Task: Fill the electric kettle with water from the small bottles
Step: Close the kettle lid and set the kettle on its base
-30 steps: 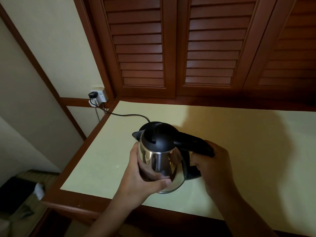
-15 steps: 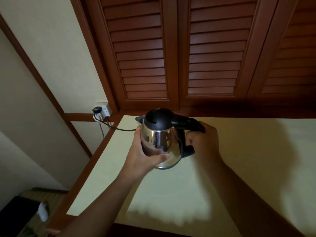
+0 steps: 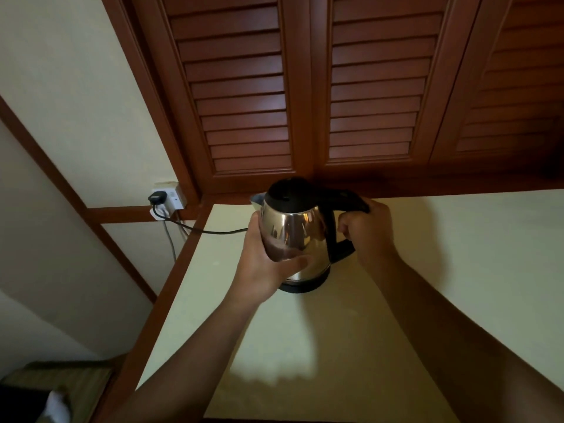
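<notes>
Left of both hands, a black cord is running from the wall socket toward the kettle. The left hand is wrapping round its steel wall to steady it. The right hand is gripping the black handle, probably seating the kettle on its base on the bench. No writing is showing legibly.

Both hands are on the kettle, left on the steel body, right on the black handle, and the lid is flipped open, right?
No, the head view shows the lid closed on the electric kettle. Otherwise right: the left hand holds its steel body and the right hand grips the black handle.
</notes>
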`<act>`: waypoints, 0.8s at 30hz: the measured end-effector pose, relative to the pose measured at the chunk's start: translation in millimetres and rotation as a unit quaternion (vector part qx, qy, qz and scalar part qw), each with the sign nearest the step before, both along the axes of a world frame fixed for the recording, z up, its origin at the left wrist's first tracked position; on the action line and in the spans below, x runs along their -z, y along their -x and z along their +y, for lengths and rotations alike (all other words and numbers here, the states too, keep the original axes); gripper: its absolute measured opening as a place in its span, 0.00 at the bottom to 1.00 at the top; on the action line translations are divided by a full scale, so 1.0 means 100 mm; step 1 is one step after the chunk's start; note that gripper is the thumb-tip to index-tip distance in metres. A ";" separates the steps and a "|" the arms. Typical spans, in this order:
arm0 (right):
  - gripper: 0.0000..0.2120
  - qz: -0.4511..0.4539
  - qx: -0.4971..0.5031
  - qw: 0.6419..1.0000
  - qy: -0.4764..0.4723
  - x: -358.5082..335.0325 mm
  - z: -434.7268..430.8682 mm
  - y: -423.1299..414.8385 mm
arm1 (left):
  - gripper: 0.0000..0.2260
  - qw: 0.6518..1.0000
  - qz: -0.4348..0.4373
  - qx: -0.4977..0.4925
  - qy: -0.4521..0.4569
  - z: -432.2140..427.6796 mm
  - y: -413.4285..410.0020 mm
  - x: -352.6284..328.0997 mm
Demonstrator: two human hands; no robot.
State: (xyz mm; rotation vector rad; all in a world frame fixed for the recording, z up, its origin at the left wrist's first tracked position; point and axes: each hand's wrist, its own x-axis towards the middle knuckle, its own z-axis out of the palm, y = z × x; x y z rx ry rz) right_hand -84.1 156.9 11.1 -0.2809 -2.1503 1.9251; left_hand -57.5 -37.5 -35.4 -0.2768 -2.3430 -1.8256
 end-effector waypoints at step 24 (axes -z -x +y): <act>0.28 0.157 0.068 0.953 -0.248 0.23 0.07 0.01 | 0.47 0.998 0.025 -0.009 0.063 -0.18 0.02 0.28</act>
